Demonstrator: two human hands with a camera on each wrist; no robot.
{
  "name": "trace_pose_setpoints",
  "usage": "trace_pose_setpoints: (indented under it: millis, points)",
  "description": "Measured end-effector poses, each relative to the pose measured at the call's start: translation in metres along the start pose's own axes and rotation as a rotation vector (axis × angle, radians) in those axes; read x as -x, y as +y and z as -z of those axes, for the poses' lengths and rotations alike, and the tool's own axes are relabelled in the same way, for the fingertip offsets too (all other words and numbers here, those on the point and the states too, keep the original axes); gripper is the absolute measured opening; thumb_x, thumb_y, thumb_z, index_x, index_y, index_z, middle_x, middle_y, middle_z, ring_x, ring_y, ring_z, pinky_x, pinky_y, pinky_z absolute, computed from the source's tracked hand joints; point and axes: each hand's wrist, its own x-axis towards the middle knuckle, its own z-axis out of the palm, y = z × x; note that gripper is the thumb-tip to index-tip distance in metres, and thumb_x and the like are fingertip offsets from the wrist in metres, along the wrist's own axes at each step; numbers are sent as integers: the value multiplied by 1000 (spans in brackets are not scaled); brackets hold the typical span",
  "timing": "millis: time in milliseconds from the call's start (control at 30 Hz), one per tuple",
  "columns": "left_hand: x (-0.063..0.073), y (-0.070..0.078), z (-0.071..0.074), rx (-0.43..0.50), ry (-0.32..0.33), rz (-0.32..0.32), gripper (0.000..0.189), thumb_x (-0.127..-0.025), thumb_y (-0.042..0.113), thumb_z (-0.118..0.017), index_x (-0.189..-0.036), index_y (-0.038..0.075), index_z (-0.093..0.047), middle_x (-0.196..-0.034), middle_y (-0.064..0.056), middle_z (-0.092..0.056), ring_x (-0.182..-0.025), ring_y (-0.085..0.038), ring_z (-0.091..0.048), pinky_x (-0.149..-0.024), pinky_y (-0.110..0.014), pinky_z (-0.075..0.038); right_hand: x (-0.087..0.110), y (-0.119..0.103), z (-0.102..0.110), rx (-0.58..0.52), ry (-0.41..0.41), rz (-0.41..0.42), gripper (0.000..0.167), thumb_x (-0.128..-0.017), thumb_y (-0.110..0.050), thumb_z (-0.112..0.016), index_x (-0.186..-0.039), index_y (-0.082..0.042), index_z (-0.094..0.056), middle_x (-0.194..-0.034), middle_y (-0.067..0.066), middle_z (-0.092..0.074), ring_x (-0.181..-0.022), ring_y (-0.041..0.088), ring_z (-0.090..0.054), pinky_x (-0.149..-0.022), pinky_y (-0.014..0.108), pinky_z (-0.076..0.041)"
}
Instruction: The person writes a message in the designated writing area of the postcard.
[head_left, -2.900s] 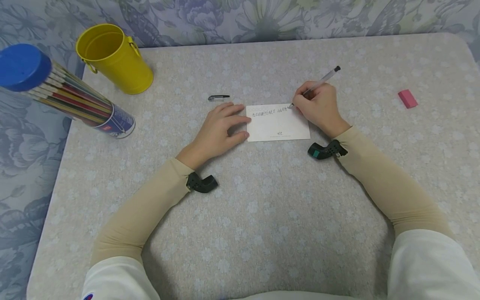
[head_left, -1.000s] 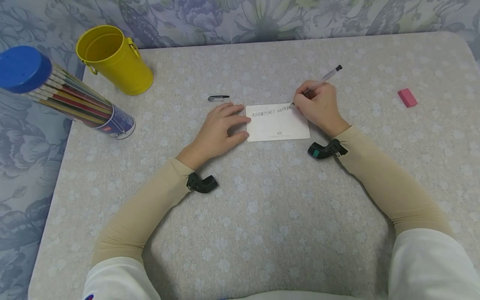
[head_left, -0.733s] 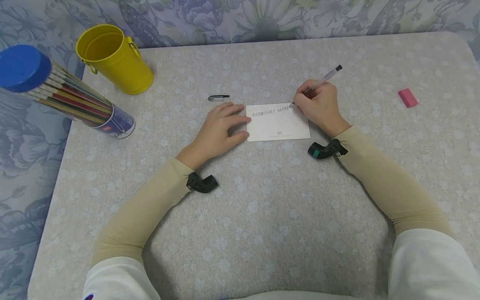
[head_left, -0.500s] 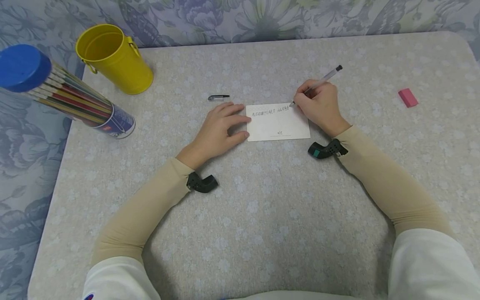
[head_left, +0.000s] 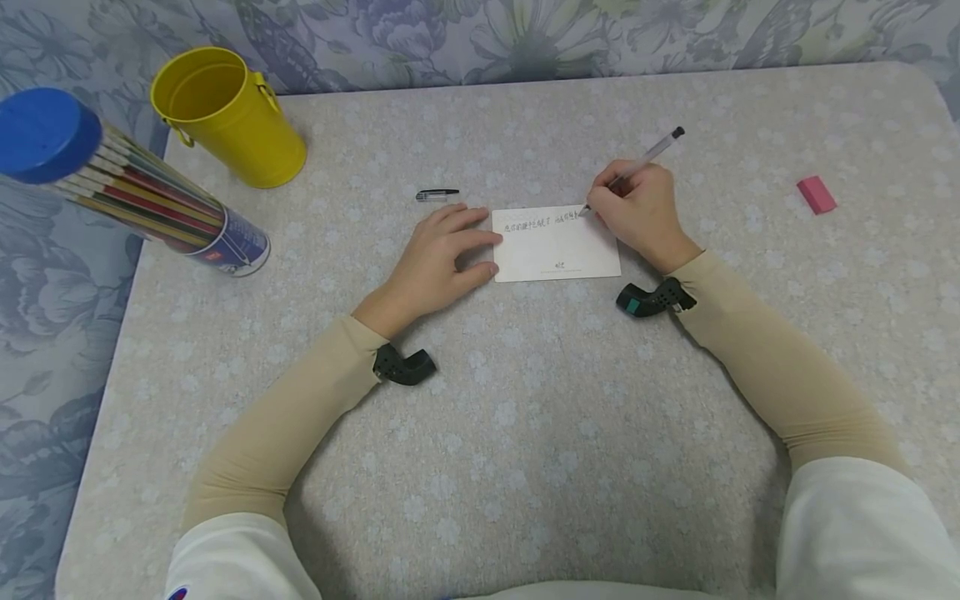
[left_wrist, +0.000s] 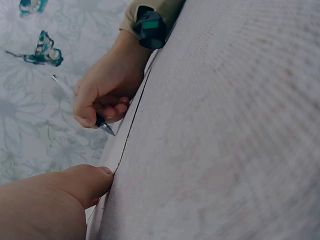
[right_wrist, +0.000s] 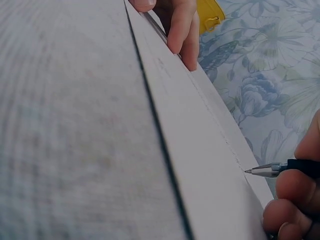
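Observation:
A white card (head_left: 555,250) lies on the table, with one line of dark handwriting along its top and a small printed mark near the bottom. My right hand (head_left: 637,208) grips a clear-barrelled pen (head_left: 657,150) with a dark end. The pen's metal tip (right_wrist: 260,170) is at the card's upper right, by the end of the writing. At the card's left edge, my left hand (head_left: 438,262) rests with spread fingers, thumb and fingertips at the edge. In the left wrist view the thumb (left_wrist: 92,181) touches the card's edge. A pen cap (head_left: 437,196) lies beyond the left hand.
At the back left stands a yellow bucket (head_left: 247,125). Nearer on the left is a clear tube of pencils (head_left: 150,183) with a blue lid. A pink eraser (head_left: 816,195) lies on the right. Floral wallpaper or cloth (head_left: 525,42) borders the table's back edge.
Over about three seconds the right hand has shifted very slightly, and a few strokes have been added at the end of the handwritten line. The left hand and card stay in place.

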Motion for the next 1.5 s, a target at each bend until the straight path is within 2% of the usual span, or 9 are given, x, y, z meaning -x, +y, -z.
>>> trace_pose_setpoints:
  millis: [633, 967, 1200, 1367, 1500]
  points:
    - [0, -1, 0, -4, 3, -2, 38, -92, 27, -74, -126, 9, -73, -152, -16, -54, -150, -39, -38, -126, -56, -25, -2, 4, 0, 13, 20, -5, 17, -81, -3, -58, -74, -1, -73, -50, -16, -53, -44, 1, -44, -44, 17, -32]
    - [0, 0, 0, -1, 2, -4, 38, -92, 27, -74, -126, 8, -73, -152, -17, -54, -149, -39, -38, -126, -57, -25, -2, 4, 0, 4, -4, 29, 17, -80, -4, -57, -71, 1, -71, -50, -13, -52, -44, 2, -41, -43, 17, -29]
    - [0, -1, 0, 4, 3, -3, 38, -93, 26, -74, -126, 9, -73, -152, -16, -54, -149, -39, -38, -125, -58, -25, -2, 5, -1, -6, -7, 18, 16, -80, -2, -58, -73, 1, -71, -50, -15, -52, -45, 0, -42, -44, 17, -30]
    - [0, -1, 0, 1, 6, -7, 38, -93, 26, -73, -126, 8, -73, -152, -17, -54, -149, -40, -38, -126, -57, -25, -2, 4, -1, 1, -6, 13, 18, -80, -1, -55, -74, 6, -71, -50, -19, -49, -45, -2, -38, -45, 16, -27]
    - [0, 0, 0, -1, 7, -6, 38, -93, 26, -73, -126, 8, -73, -152, -17, -54, -149, -40, -39, -126, -56, -25, -2, 5, -1, -2, -15, 23, 17, -80, -1, -56, -73, 4, -71, -50, -16, -49, -45, -1, -38, -45, 16, -26]
